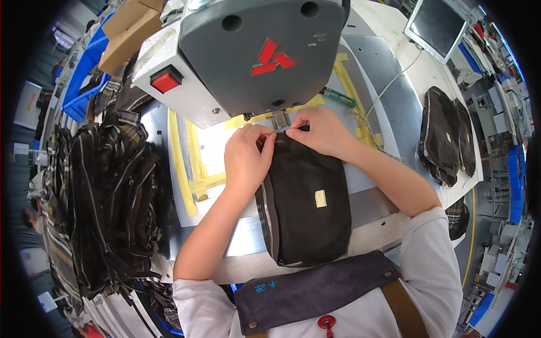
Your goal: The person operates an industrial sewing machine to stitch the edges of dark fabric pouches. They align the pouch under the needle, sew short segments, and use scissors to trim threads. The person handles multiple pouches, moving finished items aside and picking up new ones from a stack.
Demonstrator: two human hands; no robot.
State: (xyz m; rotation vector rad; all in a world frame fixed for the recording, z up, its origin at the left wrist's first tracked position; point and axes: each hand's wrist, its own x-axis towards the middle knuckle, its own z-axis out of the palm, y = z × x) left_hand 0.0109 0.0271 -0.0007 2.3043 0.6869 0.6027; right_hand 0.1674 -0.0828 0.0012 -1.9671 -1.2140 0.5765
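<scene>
A dark brown fabric pouch [304, 208] with a metal zipper down its left side and a small cream label lies flat in front of me. Its far edge sits just below the presser area [280, 119] of a grey sewing machine [259, 56]. My left hand [247, 155] pinches the pouch's far left corner between thumb and fingers. Just to the right, my right hand [315, 130] pinches the same edge, with a small grey piece between the two hands that I cannot make out clearly. Both hands nearly meet close under the machine head.
A heap of dark zippered fabric pieces [107, 197] hangs at the left, with a blue bin [84, 90] and a cardboard box [129, 34] behind. More dark pouches [442, 135] lie on the right. A green-handled tool [340, 97], a loose cord and a screen [438, 25] are beyond my right hand.
</scene>
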